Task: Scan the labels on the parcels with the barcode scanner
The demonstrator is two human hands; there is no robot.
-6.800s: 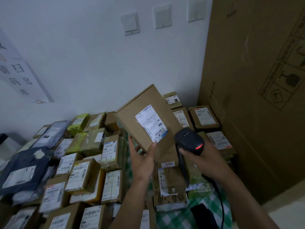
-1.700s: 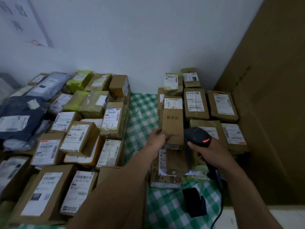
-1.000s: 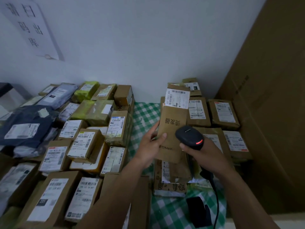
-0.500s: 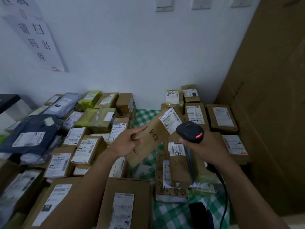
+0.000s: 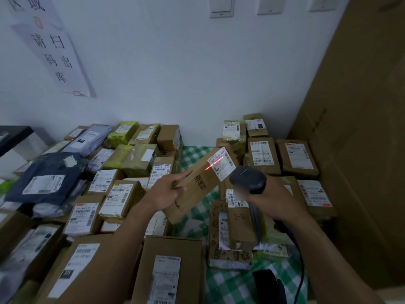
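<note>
At the far left of the surface, a dark blue mailer bag point(image 5: 43, 178), white label up, lying over paler bags. Above it on the white wall, a paper sign point(image 5: 54, 55) with large dark characters. Just right of the bag, a crowd of cardboard parcels point(image 5: 118, 196) packed edge to edge, labels up, with a yellow-green parcel point(image 5: 123, 133) at the back near the wall. Nearest the camera, a larger brown box point(image 5: 173, 270) bearing a long white label.

In the middle, the left hand point(image 5: 166, 191) with fingers curled round the lower half of a long brown parcel point(image 5: 197, 187) — held tilted in the air above the green-and-white checked cloth point(image 5: 192, 218), upper end pointing up and to the right. At that upper end, a white shipping label point(image 5: 222, 164), crossed by a thin red scan line point(image 5: 214, 166) running on to the bare cardboard beside it.

Just right of the shipping label, close but not touching, the dark head of the barcode scanner point(image 5: 247, 179), facing it. Wrapped round the handle, the right hand point(image 5: 271, 198), closed on the grip. Below that hand, a dark cable point(image 5: 301, 260) trailing toward the near edge. Beneath both hands, a brown parcel marked "2-2" point(image 5: 238, 222) lying on others. Behind the scanner, a right-hand pile point(image 5: 263, 154) of labelled parcels by the wall. Near the bottom edge, a black object point(image 5: 268, 286), too dark to identify. At the far right, a tall cardboard carton point(image 5: 361, 128) — upright, against the wall.
</note>
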